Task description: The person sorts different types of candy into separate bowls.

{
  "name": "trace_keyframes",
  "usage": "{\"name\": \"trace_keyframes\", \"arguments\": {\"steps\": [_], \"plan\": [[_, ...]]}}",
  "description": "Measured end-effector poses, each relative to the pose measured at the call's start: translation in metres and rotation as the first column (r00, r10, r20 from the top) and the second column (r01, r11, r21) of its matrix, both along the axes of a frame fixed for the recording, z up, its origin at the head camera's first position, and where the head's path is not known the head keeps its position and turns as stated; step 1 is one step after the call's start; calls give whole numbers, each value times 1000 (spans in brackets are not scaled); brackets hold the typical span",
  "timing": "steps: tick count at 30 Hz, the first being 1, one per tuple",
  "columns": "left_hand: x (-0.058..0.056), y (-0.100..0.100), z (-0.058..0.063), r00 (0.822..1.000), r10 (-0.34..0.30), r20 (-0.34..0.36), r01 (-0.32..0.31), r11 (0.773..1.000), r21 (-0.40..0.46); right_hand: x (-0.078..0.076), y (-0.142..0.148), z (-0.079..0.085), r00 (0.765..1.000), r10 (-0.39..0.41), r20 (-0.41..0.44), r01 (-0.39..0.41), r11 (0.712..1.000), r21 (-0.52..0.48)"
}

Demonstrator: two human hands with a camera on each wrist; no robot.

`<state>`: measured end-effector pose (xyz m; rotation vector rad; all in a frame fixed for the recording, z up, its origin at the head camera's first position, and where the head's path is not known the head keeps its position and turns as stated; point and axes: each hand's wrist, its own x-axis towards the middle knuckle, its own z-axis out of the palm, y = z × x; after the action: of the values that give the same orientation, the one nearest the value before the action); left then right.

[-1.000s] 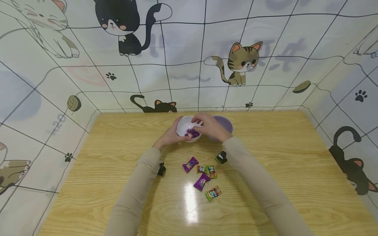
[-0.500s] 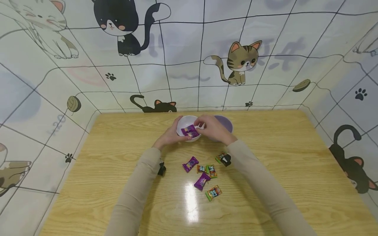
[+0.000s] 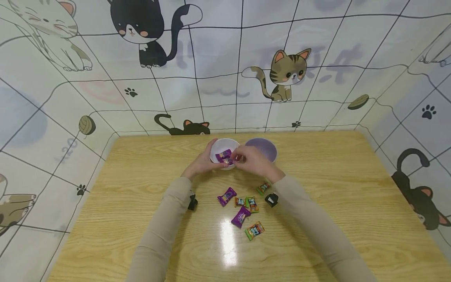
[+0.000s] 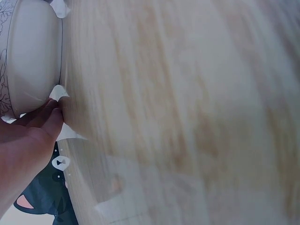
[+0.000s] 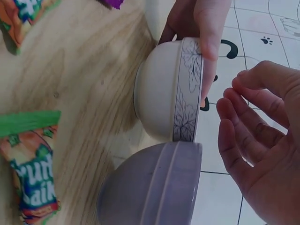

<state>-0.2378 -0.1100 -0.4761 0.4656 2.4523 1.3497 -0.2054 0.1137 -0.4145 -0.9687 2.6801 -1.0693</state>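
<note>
My left hand (image 3: 202, 161) grips the white bowl (image 3: 215, 145), thumb over the near rim and fingers round its outer side. Inside the bowl lie purple-wrapped candies (image 3: 223, 155). In the right wrist view the bowl's outer wall (image 5: 154, 93) shows a leaf-patterned band. Over the bowl's right rim is my right hand (image 3: 253, 159), its fingers loosely bent and the thumb close to the index finger. From the right wrist, that hand (image 5: 262, 112) shows nothing between its fingertips. A purple bowl (image 3: 266, 148) stands right beside the white one, partly hidden by the right hand.
Nearer on the wooden table (image 3: 141, 164) lie two purple-wrapped candies, one (image 3: 227, 196) left of the other (image 3: 241, 217), and several green-and-orange ones, including a front one (image 3: 255, 230) and one (image 3: 263, 188) near the right sleeve. A cat-print wall (image 3: 218, 94) rises behind.
My right hand has drawn slightly back and right from inside the white bowl to its rim. The purple candies there show more plainly now. The left hand keeps its hold.
</note>
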Motion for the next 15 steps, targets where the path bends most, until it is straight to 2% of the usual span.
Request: {"name": "trace_keyframes", "arguments": {"steps": [6, 15], "plan": [[0, 0, 0, 1000, 2, -5, -2, 1000, 9, 12, -3, -2, 999, 36, -23, -36, 999, 31], [0, 0, 0, 1000, 1, -13, -1, 1000, 0, 29, -4, -11, 996, 89, 10, -89, 996, 31]]}}
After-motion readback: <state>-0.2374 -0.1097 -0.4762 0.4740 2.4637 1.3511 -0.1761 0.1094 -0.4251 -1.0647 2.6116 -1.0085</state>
